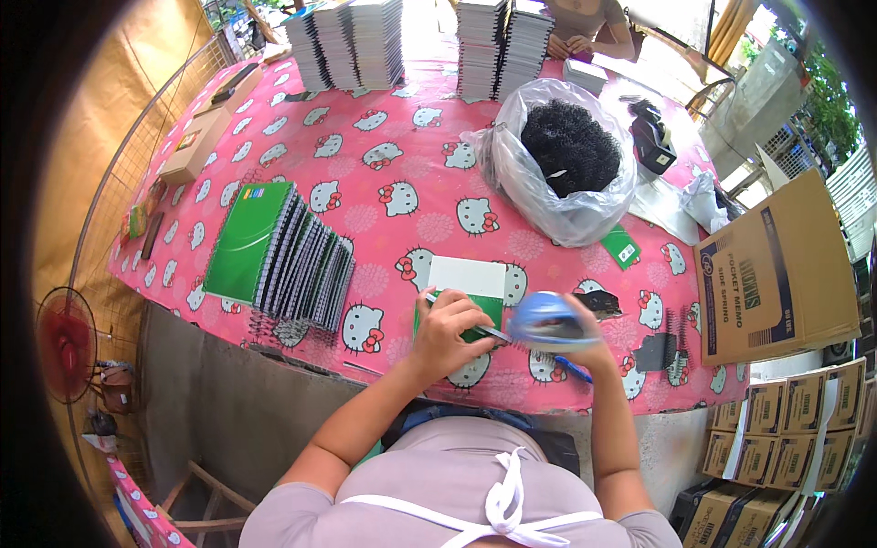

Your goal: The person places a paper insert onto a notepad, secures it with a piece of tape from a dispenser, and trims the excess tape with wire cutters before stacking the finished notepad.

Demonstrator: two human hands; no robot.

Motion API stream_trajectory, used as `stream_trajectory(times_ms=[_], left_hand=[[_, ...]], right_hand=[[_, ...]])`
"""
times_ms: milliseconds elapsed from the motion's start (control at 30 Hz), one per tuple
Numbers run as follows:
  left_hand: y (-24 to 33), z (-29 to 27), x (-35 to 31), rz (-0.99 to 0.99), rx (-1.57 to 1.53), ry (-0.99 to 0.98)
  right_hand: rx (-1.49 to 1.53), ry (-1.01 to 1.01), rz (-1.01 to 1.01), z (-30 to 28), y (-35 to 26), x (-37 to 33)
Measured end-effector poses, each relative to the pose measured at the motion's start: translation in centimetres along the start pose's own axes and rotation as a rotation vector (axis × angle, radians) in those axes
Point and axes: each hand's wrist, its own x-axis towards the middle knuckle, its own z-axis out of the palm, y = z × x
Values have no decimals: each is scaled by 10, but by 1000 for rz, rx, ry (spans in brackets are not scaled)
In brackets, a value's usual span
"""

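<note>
A small green notebook (489,310) with a white page sheet (466,273) showing at its far end lies on the table in front of me. My left hand (450,331) rests on it, fingers bent over its near part and gripping it. A thin greyish strip or wire runs slantwise under those fingers. To the right, my right hand (585,333) is wrapped round a blue-handled tool (548,321), smeared by motion; its looped shape looks like scissors. The tool's narrow end points at the notebook's right edge. Below it lies a blue pen-like object (573,369).
A row of green spiral notebooks (247,242) stands at left. A plastic bag (512,178) holds black binding coils (568,146). Notebook stacks (361,46) rise at the far side, near another person (594,27). A tape dispenser (651,146) and a cardboard box (776,274) are at right.
</note>
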Motion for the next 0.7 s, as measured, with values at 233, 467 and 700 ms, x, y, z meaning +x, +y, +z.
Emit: stream_trajectory(times_ms=[233,467,700], left_hand=[[3,-4,-1,-55,-44,-34],[-5,-11,5,8,-11,-7],[-27,-28,-2,-116,-256,69]], right_hand=[[-455,-31,64,-6,0,15],[-50,-147,96,-2,-19,29],[-733,-90,9,9,-6,61]])
